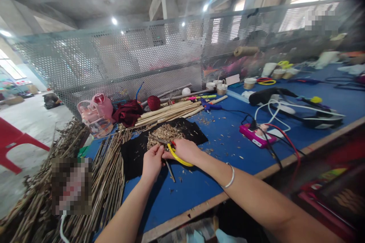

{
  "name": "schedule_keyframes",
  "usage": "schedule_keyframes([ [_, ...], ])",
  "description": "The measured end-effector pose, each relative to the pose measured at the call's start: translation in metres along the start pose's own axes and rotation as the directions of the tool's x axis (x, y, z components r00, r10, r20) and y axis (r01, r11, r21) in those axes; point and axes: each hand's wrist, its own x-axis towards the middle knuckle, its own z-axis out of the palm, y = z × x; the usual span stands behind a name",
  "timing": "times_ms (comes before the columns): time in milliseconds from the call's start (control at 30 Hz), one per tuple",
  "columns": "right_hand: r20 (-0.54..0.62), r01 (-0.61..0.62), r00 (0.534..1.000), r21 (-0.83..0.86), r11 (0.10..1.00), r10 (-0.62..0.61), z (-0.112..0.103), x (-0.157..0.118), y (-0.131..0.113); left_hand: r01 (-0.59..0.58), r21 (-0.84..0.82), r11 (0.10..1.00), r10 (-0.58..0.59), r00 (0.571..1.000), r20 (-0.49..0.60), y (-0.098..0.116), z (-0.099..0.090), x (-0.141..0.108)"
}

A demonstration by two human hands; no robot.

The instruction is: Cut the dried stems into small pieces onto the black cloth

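Note:
My right hand (184,151) is closed round the handles of a pair of scissors (182,160), yellow with a bit of red; their dark blades point left over a heap of small wood chips (167,133). Close beside it, my left hand (153,160) is closed in a pinch on a thin twig (170,171), whose lower end sticks out toward me below the fingers. The exact grip point is hidden. Both hands are above a black cloth (131,159) on which the chips are piled.
Long dry stalks (107,171) lie in bundles at the left. Behind the cloth are peeled sticks (168,112), dark red fabric (128,113) and a pink bag (98,112). A glue gun (209,105), a magenta power strip (256,136) and cables lie rightward on the blue table (228,163). A mesh partition (137,64) stands behind.

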Motion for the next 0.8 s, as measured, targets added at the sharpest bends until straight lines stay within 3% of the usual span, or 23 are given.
schedule_keyframes([
  [367,0.011,-0.027,1.0,-0.006,1.0,0.027,0.0039,0.0072,0.0038,0.024,0.026,0.999,-0.024,1.0,0.001,0.0013,-0.0008,0.0002],
  [600,-0.119,-0.009,0.993,-0.095,0.995,-0.002,0.0,0.0069,0.0058,0.033,-0.045,0.998,-0.036,0.997,-0.074,0.003,-0.0047,0.003],
  [800,-0.076,-0.012,0.997,-0.085,0.996,0.006,0.001,0.0082,0.0057,0.024,-0.121,0.992,-0.029,0.999,-0.04,0.0043,-0.0012,0.0017],
])
